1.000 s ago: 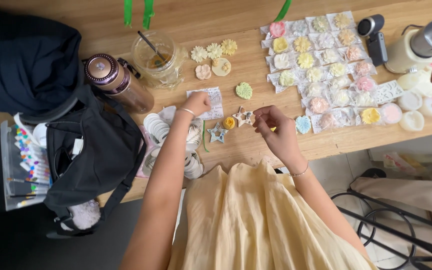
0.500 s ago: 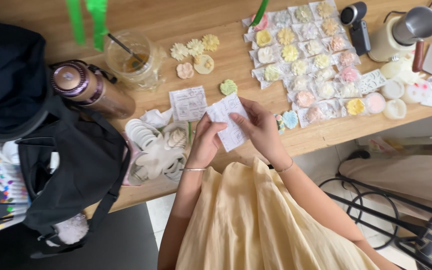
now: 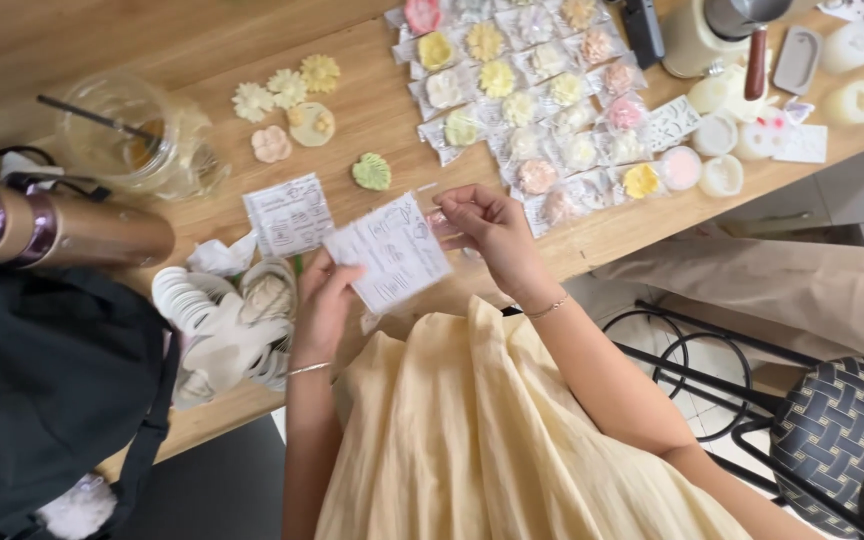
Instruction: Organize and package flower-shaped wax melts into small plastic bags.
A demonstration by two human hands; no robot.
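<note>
While my left hand [image 3: 324,300] pinches the lower left corner of a small printed paper card [image 3: 388,251], I keep the card over the near edge of the wooden table [image 3: 352,120]. My right hand [image 3: 487,225] has its fingertips pressed together beside the card's upper right corner; whether they grip anything I cannot tell. A second printed card [image 3: 289,213] lies flat just left. Bagged flower shapes [image 3: 532,100] lie beyond. A green flower [image 3: 371,171] sits near.

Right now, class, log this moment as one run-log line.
left hand: holds small white printed paper card | right hand: pinches card's top edge | nearby: second printed card, green flower-shaped piece, wooden table
</note>
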